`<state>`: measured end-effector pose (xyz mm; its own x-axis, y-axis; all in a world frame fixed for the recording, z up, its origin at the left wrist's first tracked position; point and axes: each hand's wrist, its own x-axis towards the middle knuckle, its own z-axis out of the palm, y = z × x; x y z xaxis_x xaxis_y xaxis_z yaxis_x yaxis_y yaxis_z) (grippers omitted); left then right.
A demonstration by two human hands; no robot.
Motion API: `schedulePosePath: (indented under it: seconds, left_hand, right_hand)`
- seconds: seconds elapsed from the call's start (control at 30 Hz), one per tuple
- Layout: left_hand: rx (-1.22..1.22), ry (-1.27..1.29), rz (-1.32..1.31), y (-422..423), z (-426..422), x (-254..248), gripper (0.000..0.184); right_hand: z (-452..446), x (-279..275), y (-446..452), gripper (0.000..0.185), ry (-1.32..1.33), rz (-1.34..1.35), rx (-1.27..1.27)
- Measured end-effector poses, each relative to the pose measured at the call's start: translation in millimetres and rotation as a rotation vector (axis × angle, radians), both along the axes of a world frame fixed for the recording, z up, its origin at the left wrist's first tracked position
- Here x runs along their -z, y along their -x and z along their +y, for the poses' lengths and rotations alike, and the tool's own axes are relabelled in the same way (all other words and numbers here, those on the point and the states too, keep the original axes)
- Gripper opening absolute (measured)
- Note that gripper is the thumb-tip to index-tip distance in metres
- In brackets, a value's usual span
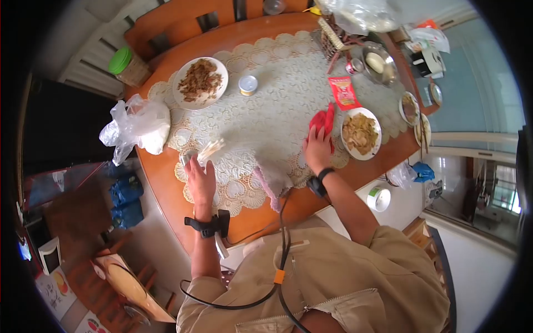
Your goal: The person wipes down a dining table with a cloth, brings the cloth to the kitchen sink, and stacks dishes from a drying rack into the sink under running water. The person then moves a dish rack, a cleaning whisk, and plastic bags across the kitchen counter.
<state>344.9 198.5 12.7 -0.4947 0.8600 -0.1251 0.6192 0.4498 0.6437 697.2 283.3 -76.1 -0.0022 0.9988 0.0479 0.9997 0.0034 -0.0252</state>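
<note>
While the left hand (201, 180), left of the frame's centre, bends half open with fingertips at a small container (189, 157), I can't tell how firmly it grips; pale sticks (211, 149) lean out rightward, so steady handling would suit. Right of centre, the right hand (318, 151) lies loosely curved over a crumpled red cloth (321, 121); any pinch is hidden. Flat, even pressure would serve, clear of the food plate (363, 157) beside it.

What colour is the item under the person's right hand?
The item under the right hand is red, best seen in the head view.
</note>
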Motion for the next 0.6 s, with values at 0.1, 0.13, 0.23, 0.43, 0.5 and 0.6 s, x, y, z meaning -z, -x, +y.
schedulePosePath:
  seconds: [0.1, 0.13, 0.23, 0.43, 0.5, 0.6]
  left_hand:
    - [0.098, 0.012, 0.043, -8, -11, 11, 0.044]
    - [0.155, -0.003, 0.083, -11, -17, 12, 0.042]
    - [0.229, -0.012, 0.086, -26, -30, 5, 0.04]
    - [0.353, -0.022, -0.153, -100, -42, -24, 0.034]
    - [0.374, -0.021, -0.312, -148, -32, -22, 0.034]
    - [0.739, -0.234, -0.298, -225, -7, 6, 0.033]
  right_hand:
    - [-67, -11, -31, 0.065, 0.053, 0.025, -0.012]
    - [-82, -14, -39, 0.065, 0.053, 0.023, -0.006]
    - [-97, -26, -55, 0.066, 0.092, 0.072, -0.02]
    - [-108, -38, -24, 0.054, -0.016, 0.119, -0.246]
    - [-125, -35, -40, 0.05, -0.039, 0.231, -0.327]
    - [-157, -30, -95, 0.045, -0.067, 0.361, -0.463]
